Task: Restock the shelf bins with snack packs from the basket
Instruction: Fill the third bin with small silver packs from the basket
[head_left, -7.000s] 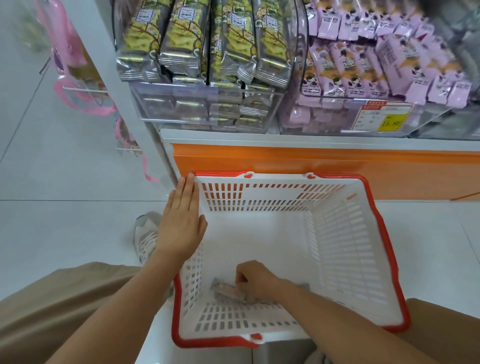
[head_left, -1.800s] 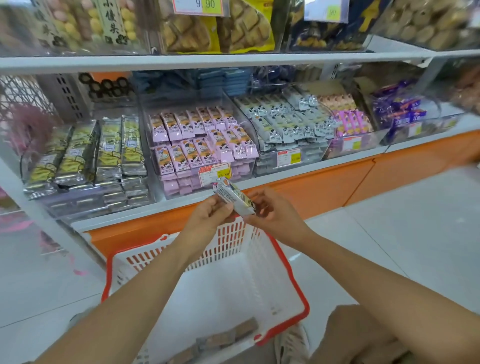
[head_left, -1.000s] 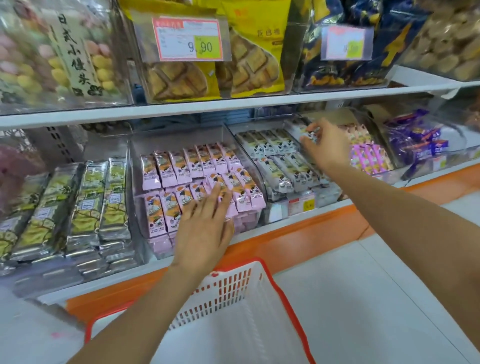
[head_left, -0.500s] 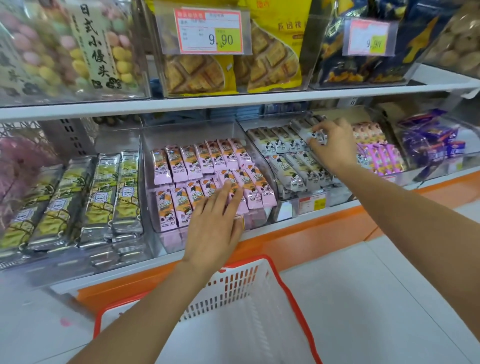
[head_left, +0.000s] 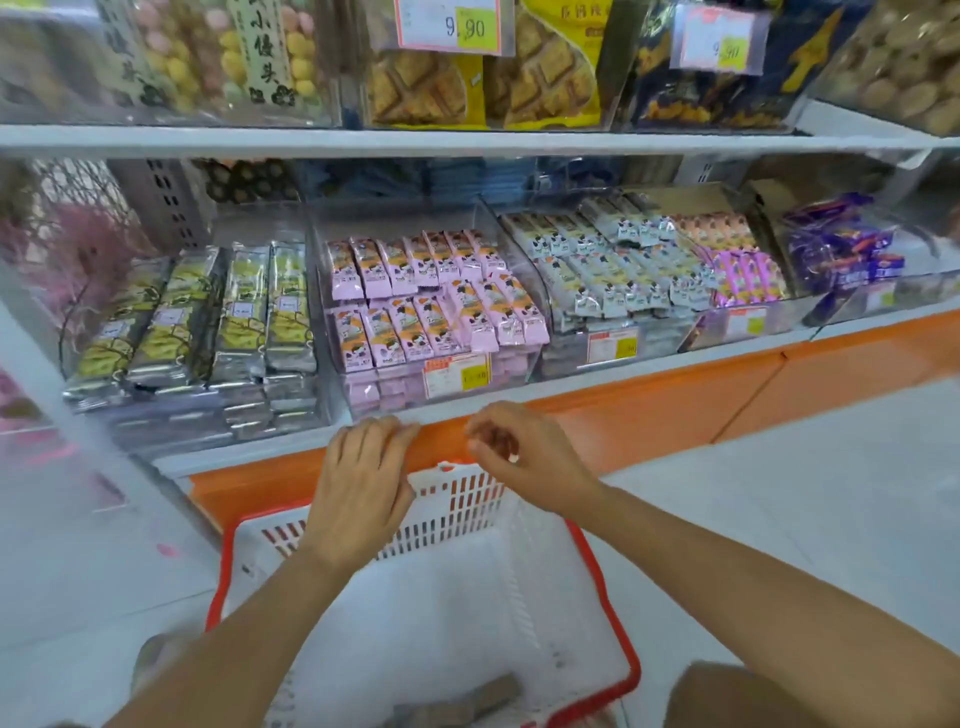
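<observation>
The white basket with a red rim (head_left: 608, 587) sits on the floor below the shelf, and a few brown snack packs (head_left: 467, 701) lie at its near end. My left hand (head_left: 363, 483) hovers over the basket's far rim by the orange shelf edge, fingers relaxed and holding nothing. Beside it my right hand (head_left: 524, 457) is loosely curled and also holds nothing. Above them a clear bin holds pink snack packs (head_left: 431, 296). To its right is the bin of grey-white packs (head_left: 597, 260).
Green-silver packs (head_left: 208, 322) fill the left bin; purple packs (head_left: 743, 270) and blue-purple packs (head_left: 841, 249) lie further right. An upper shelf (head_left: 467, 137) carries larger bags with price tags. My knee (head_left: 727, 696) is at the lower right, on a pale tiled floor.
My right hand has drawn back from the grey-white bin with nothing in it. My left hand has dropped away from the pink packs. Both now hang over the basket's far rim.
</observation>
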